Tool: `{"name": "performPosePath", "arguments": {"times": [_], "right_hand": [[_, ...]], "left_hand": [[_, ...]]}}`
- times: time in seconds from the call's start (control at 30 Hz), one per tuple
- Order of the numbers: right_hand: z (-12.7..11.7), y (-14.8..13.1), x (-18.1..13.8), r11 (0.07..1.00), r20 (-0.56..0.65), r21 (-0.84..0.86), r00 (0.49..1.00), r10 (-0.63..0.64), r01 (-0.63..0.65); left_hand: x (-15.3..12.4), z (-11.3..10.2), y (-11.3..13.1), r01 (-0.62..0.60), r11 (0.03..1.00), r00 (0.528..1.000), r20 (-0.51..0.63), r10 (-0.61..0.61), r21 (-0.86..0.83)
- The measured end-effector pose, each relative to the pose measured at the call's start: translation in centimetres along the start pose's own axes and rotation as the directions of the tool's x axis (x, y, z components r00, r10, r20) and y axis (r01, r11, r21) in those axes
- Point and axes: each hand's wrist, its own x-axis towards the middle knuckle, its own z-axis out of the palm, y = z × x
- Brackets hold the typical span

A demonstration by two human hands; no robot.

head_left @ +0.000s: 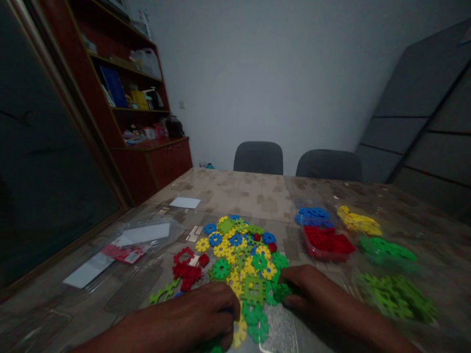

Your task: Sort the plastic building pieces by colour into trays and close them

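A loose heap of flat plastic snowflake pieces (243, 255) in yellow, blue, green and red lies on the table (250, 191) in front of me. My left hand (206, 314) rests at the near edge of the heap, fingers curled over pieces I cannot make out. My right hand (301, 289) lies at the heap's right edge, fingertips pinched on green pieces (281, 291). A few red pieces (186, 269) sit at the heap's left.
To the right lie sorted piles: blue (312, 214), red (326, 242), yellow (358, 221), dark green (384, 251), light green (399, 296). Clear plastic packaging (143, 238) and white cards lie left. Two grey chairs (258, 158) stand beyond the table; a wooden shelf (136, 98) stands at the left.
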Motion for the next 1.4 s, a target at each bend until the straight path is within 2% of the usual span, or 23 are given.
{"name": "performPosePath", "arguments": {"times": [0.13,0.27,0.47,0.63,0.83,0.93,1.07,1.17,1.23,1.33,1.4], "right_hand": [[-0.3,-0.6,0.0,1.0,-0.005,0.005,1.0,0.017,-0.016],[0.0,-1.1,0.1,0.997,-0.022,0.078,1.0,-0.001,0.002],[2.0,-1.7,0.8,0.988,-0.081,0.153,0.997,-0.002,0.014],[3.5,-3.0,1.0,0.96,-0.085,0.276,0.996,-0.031,0.054],[4.3,-4.2,1.5,0.929,-0.076,0.366,0.997,-0.034,0.059],[4.9,-4.0,1.7,0.95,-0.113,0.289,0.99,-0.086,0.115],[5.1,-3.7,1.3,0.97,-0.135,0.16,0.977,-0.164,0.185],[3.7,-3.7,0.7,0.982,-0.128,0.091,0.98,-0.152,0.165],[1.7,-3.4,0.4,0.989,-0.18,0.031,0.974,-0.137,0.145],[-2.8,-1.9,-0.2,0.988,-0.33,-0.097,0.932,-0.148,0.122],[-6.3,0.3,-1.0,0.983,-0.459,-0.181,0.881,-0.117,0.036]], "left_hand": [[0.1,0.9,-0.2,0.023,1.0,1.0,-0.005,-0.023,-0.005],[0.7,1.4,-0.8,0.029,0.998,0.994,-0.101,-0.033,-0.047],[2.2,2.3,-1.2,0.107,0.96,0.951,-0.254,-0.174,-0.257],[2.8,4.1,-1.8,0.166,0.937,0.901,-0.34,-0.271,-0.307],[2.8,5.3,-2.3,0.14,0.959,0.878,-0.417,-0.235,-0.247],[2.8,5.3,-2.1,0.111,0.972,0.874,-0.445,-0.196,-0.209],[2.8,4.9,-1.8,0.016,0.972,0.894,-0.432,-0.12,-0.236],[2.4,4.5,-1.8,0.013,0.965,0.904,-0.41,-0.124,-0.262],[2.0,4.2,-1.9,0.021,0.965,0.908,-0.398,-0.128,-0.263],[1.4,3.8,-2.4,-0.004,0.971,0.913,-0.398,-0.094,-0.239],[1.0,3.6,-2.8,-0.018,0.977,0.908,-0.413,-0.073,-0.211]]}}
